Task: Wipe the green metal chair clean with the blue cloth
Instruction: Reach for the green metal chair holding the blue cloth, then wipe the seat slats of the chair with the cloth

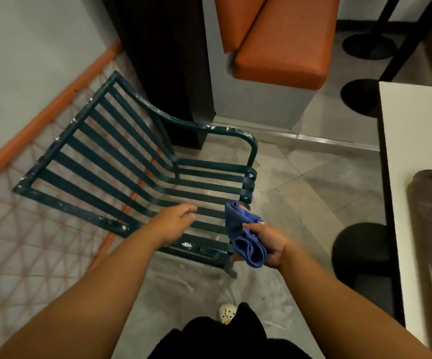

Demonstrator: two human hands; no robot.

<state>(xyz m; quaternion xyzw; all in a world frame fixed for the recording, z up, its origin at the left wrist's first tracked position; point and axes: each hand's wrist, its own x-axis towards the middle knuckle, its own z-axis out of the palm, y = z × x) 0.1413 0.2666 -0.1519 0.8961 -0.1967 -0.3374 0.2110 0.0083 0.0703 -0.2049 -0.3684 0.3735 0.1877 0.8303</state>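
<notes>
From the head view I see my right hand gripping the bunched blue cloth at the front edge of the dark green slatted metal chair. My left hand hovers over the seat, fingers loosely curled, holding nothing. I can read no writing.

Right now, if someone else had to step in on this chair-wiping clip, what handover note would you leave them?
Right hand: grips the bunched blue cloth, held just above the front edge of the seat.
Left hand: holds nothing, fingers loosely curled, hovering over the seat slats.
Green metal chair: stands on the floor by the orange netting, facing right.
Done: cloth is in hand; whether it touches the chair cannot be told.
Left: white specks show on the backrest frame, the far armrest and the near rail; wipe those, then the slats.
</notes>
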